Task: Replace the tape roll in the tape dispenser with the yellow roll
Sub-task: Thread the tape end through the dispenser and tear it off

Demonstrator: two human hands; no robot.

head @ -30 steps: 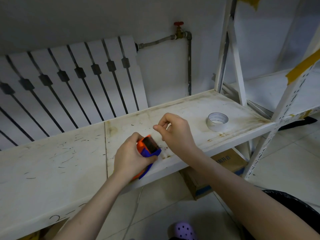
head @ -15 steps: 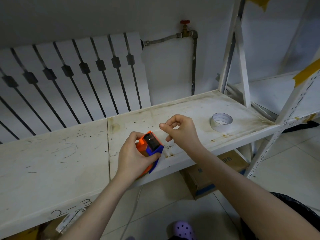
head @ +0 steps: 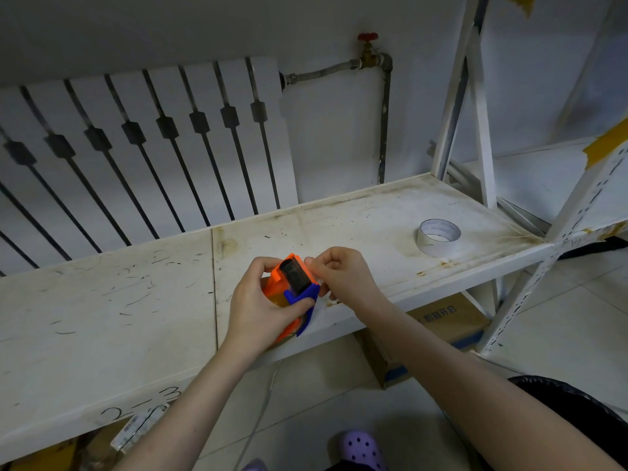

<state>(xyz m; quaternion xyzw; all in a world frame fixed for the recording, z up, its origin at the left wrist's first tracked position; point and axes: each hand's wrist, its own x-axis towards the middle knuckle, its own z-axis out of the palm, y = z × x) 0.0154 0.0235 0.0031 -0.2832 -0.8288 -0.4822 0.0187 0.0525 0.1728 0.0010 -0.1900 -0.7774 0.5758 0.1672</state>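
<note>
Tape dispenser (head: 289,294) gripped over the front edge of the white shelf (head: 356,226).

Orange and blue, tilted, serrated cutter end up and facing the camera; amber-looking tape just visible inside, though too little shows to be sure of the colour. Wrapped from the left side by the left hand (head: 261,307), thumb across the blue part, fingers curled round the body. Right hand (head: 343,277) just beside the cutter end, thumb and forefinger pinched together at its edge, other fingers curled; whether anything sits between the fingertips cannot be told. Pale roll of tape (head: 438,236) lying flat on the shelf, well apart to the right. Cardboard box (head: 441,321) below the shelf.
</note>
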